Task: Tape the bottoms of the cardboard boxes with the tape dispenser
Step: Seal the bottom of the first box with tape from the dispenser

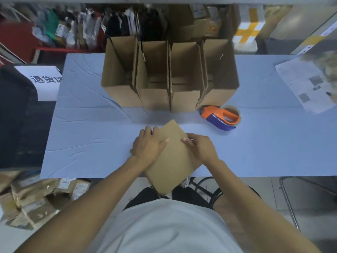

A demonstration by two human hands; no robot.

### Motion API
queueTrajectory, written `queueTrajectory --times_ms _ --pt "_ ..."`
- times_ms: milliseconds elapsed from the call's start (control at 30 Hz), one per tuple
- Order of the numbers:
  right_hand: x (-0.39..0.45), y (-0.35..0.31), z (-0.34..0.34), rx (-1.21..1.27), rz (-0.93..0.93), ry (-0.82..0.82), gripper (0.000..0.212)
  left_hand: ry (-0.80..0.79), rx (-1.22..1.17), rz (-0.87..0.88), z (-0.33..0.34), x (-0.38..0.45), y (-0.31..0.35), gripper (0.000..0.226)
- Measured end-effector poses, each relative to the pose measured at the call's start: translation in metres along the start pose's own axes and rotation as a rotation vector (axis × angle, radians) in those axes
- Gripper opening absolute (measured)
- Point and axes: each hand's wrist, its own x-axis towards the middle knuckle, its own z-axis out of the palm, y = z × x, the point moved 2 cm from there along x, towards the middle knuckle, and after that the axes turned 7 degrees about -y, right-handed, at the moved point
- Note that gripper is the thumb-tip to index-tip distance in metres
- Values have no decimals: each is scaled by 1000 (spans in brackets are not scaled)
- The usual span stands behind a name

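A flattened cardboard box (173, 157) lies tilted across the near edge of the table, its lower corner hanging over the edge. My left hand (147, 145) grips its upper left edge, fingers curled over the edge and thumb lying on top. My right hand (199, 146) grips its right edge with curled fingers. The orange and blue tape dispenser (220, 116) lies on the table to the upper right of my right hand, untouched. Several erected open boxes (169, 73) stand side by side at the back of the table.
The table wears a pale blue cloth (91, 136). A printed paper sheet (306, 86) lies at the right end. Taped parcels (36, 199) are piled on the floor at lower left. A stool (206, 185) stands under the table.
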Motion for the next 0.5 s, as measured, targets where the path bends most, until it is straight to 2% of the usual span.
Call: queueTrajectory --times_ms 67,133,267,300,367,433,500 --pt "6 1 -8 -107 2 7 36 -106 -60 73 -6 9 -5 66" --pt "13 -4 -14 -18 -10 46 34 -172 -72 99 -11 14 -4 71" --pt "37 -18 -30 -101 -46 76 17 -169 -128 74 -1 8 16 75" --pt "40 -19 -33 -129 -57 62 18 -165 -170 45 1 5 17 76" --pt "34 -14 -38 -154 -88 42 32 -165 -252 20 -2 7 12 74" --pt "21 -6 -35 -129 -120 37 40 -166 -297 88 -10 17 9 66" --pt "10 -3 -26 -55 -126 34 41 -167 -358 243 -18 26 17 53"
